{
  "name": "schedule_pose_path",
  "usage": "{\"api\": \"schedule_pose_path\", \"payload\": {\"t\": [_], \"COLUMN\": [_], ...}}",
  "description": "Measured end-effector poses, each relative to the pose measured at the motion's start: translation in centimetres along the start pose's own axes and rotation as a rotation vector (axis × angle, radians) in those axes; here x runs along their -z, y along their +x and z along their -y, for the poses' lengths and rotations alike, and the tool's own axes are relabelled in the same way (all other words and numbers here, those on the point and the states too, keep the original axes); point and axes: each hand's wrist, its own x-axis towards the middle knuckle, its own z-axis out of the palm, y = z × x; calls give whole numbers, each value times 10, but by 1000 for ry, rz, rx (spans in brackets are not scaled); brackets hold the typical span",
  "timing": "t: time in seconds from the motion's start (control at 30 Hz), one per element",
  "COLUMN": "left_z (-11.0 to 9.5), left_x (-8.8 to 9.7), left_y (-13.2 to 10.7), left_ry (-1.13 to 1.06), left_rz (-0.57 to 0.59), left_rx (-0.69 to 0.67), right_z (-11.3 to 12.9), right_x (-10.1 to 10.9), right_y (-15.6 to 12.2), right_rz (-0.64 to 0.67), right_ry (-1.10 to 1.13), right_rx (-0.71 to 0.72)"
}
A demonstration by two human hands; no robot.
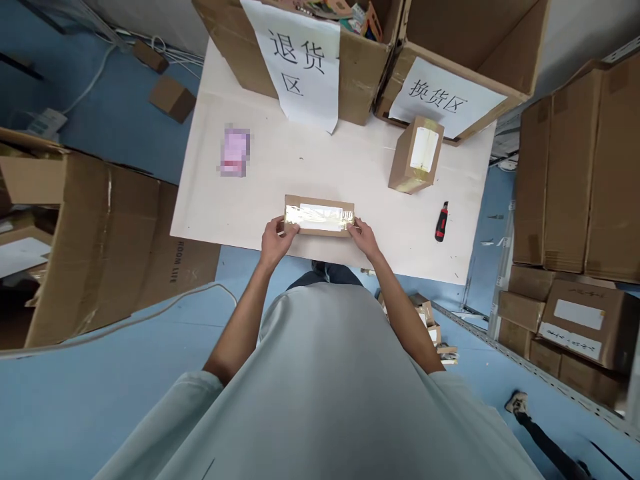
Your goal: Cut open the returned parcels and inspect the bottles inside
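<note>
A small cardboard box (320,232) with a white label and shiny clear tape lies at the near edge of the white table (340,160). My left hand (278,241) grips its left end, thumb on the taped face. Its right end is held by my right hand (364,237), fingers round the corner. To the right stands a second taped box (416,157) with a white label. Beyond my right hand lies a red and black utility knife (441,222). A blurred pink item (235,152) sits on the table's left side.
Two large open cartons with paper signs, a left one (360,83) containing colourful items and a right one (395,100), stand along the back. A big open carton (100,247) is at left. Shelved boxes (575,320) and another person's leg (545,440) are at right.
</note>
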Motion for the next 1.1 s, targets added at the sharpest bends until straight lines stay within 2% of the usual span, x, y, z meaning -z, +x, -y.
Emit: {"api": "schedule_pose_path", "payload": {"t": [0.13,0.43,0.8,0.93,1.1], "left_z": [11,22,35,35,28], "left_x": [7,15,30,34,35], "left_y": [3,11,22,31,38], "left_ry": [-49,-75,-127,-177,-192], "left_rz": [29,140,168,174,198], "left_rx": [14,-49,-53,-20,3], "right_z": [-6,-16,-10,-8,-5], "right_x": [-10,-20,-43,-48,-43], "right_y": [-11,-20,-29,-28,-23], "right_rz": [-54,-139,-148,-146,-131], "right_ry": [-121,-109,-124,-140,-166], "right_rx": [138,120,51,29,39]}}
